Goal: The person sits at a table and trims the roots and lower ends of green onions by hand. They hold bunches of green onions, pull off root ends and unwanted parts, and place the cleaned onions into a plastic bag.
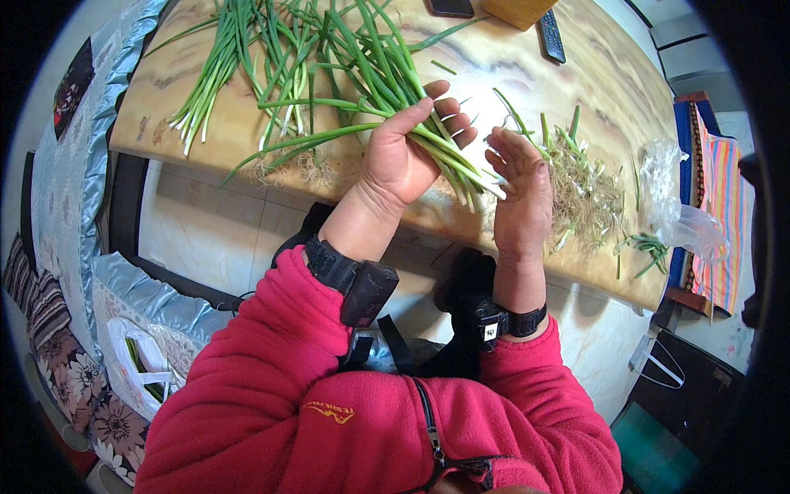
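Observation:
A bunch of green onions (395,68) lies across the palm of my left hand (401,151), its thumb over the stalks and its fingers bent on the far side. The pale lower ends of the bunch point toward my right hand (521,191), while the green leaves spread away over the table. My right hand is upright beside those pale ends, fingers slightly curved and nothing seen in its grasp. To the left, a pile of green onions with clean white ends (200,108) rests on the table. Close by it are more stalks with stringy roots (318,170).
On the marble-patterned table (608,68), a heap of root trimmings (586,191) sits right of my right hand. Beyond it are a clear plastic bag (663,179) and green scraps (648,247). A remote control (551,37), a phone (450,6) and a wooden box (518,9) stand far back.

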{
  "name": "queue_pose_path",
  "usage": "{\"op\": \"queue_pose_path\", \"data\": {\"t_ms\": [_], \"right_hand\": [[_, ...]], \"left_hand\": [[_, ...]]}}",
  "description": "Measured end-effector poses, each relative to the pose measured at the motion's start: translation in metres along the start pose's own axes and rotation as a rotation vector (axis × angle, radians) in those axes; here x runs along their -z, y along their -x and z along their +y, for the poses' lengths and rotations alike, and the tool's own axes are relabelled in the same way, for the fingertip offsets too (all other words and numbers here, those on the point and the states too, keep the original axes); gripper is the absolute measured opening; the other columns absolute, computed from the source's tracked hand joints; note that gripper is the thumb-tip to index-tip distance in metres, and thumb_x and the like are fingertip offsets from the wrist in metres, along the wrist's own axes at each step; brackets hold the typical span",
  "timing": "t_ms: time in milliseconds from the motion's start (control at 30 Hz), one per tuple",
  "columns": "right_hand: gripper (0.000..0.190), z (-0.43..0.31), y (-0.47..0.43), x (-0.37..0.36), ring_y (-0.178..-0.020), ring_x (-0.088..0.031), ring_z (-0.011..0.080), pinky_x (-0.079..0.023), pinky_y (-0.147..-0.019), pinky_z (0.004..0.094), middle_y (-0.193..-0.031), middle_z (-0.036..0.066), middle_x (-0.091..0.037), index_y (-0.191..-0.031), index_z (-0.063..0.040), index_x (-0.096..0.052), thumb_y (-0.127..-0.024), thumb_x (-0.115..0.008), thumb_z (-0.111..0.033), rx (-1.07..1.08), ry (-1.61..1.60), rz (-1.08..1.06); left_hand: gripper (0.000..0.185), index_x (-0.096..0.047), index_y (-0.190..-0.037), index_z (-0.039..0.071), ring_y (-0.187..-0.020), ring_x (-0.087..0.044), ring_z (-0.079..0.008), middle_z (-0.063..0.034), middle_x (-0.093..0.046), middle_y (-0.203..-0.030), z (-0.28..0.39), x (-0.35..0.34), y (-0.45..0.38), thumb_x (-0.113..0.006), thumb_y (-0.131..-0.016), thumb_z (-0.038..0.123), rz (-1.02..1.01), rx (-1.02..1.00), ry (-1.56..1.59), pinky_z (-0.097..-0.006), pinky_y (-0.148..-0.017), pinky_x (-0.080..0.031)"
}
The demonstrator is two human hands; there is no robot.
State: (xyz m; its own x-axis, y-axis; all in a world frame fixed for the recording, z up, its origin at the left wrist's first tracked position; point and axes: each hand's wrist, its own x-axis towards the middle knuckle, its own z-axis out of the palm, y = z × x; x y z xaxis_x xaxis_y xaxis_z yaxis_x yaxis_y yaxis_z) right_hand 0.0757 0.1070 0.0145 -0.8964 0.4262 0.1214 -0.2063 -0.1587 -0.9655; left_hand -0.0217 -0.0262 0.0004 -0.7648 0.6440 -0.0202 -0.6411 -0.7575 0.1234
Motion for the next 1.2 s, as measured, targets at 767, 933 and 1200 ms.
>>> {"op": "queue_pose_path", "data": {"t_ms": [767, 933, 1200], "right_hand": [[0.094, -0.005, 0.008, -0.006, -0.116, -0.050, 0.0264, -0.040, -0.097, 0.0365, -0.127, 0.018, -0.049, -0.138, -0.002, -0.030, -0.067, -0.079, -0.038, 0.010, 0.428, -0.287], [0.087, -0.011, 0.003, -0.012, -0.116, -0.052, 0.0283, -0.043, -0.095, 0.0366, -0.134, 0.017, -0.044, -0.139, -0.003, -0.026, -0.070, -0.077, -0.018, -0.052, 0.354, -0.376], [0.039, -0.021, -0.001, 0.006, -0.085, -0.061, 0.0176, -0.047, -0.081, 0.0292, -0.095, 0.010, -0.065, -0.115, -0.001, -0.057, -0.078, -0.065, -0.008, 0.204, 0.580, -0.173]], "left_hand": [[0.038, -0.050, -0.077, 0.007, -0.063, -0.052, -0.0128, -0.0031, -0.052, -0.070, -0.030, -0.009, 0.006, -0.062, -0.085, 0.042, -0.001, -0.118, -0.545, -0.0273, -0.062, -0.046], [0.025, -0.057, -0.095, 0.004, -0.083, -0.053, -0.0101, -0.0019, -0.057, -0.088, -0.032, -0.010, 0.014, -0.063, -0.087, 0.028, 0.066, -0.268, -0.963, -0.0236, -0.074, -0.044], [0.029, -0.060, -0.084, 0.002, -0.081, -0.055, -0.0131, -0.0042, -0.060, -0.083, -0.017, -0.012, 0.011, -0.055, -0.092, 0.030, -0.162, -0.176, -0.922, -0.0271, -0.075, -0.044]]}}
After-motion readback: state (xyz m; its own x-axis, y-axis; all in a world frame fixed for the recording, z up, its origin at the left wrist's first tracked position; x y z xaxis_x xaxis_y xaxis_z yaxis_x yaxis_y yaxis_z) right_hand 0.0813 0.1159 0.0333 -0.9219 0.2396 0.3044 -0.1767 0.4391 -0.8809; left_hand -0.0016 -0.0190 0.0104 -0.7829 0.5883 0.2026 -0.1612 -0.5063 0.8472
